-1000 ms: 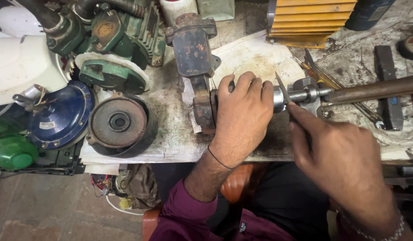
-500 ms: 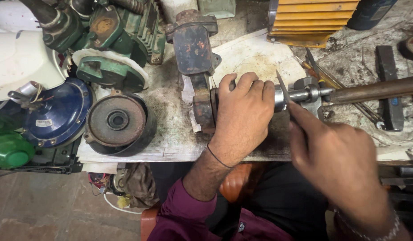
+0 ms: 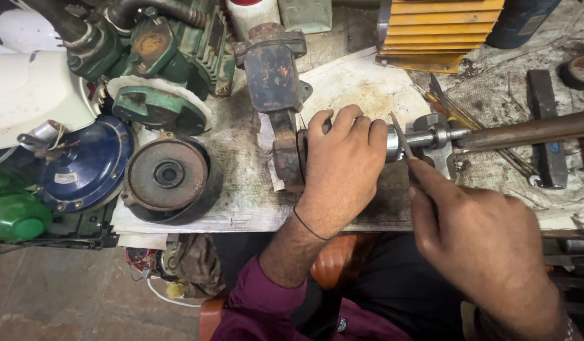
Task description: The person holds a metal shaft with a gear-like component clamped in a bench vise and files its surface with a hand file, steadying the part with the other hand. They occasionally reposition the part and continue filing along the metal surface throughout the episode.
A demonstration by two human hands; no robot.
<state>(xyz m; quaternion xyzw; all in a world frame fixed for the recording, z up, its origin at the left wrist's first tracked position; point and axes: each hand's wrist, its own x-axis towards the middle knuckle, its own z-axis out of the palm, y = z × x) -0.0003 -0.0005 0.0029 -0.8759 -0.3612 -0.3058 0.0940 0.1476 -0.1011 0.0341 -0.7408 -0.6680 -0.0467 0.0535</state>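
Gripping a shaft (image 3: pixel 424 136), left hand (image 3: pixel 342 167); blue-labelled hammer (image 3: pixel 547 126) right.

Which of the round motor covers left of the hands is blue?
The domed blue cover at the far left; the rusty brown disc beside it lies nearer the left hand.

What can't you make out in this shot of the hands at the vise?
Head view only:
- The part clamped in the vise: covered by the left hand.
- The blade: its lower end is hidden in the right hand.
- The vise handle: its end is cut off by the right edge.
- The hammer: part lies under the handle.
- The yellow box: its top is cut off by the upper edge.
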